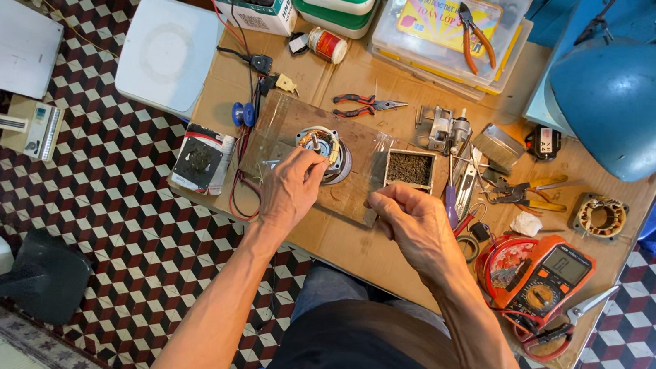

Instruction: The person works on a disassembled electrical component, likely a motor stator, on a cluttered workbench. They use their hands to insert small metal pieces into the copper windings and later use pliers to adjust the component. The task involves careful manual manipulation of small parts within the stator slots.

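Note:
A small round motor stator with copper windings lies on a wooden board in the middle of the cardboard-covered table. My left hand rests on the near-left side of the stator, fingers curled against it. My right hand is at the board's near-right edge, thumb and fingers pinched together; whether a thin wire is between them cannot be made out. A small tray of dark granules stands just beyond my right hand.
An orange multimeter and wire coil lie at the right, red-handled pliers and other tools behind the board, a second stator far right. Plastic boxes line the back. A blue fan housing overhangs the right.

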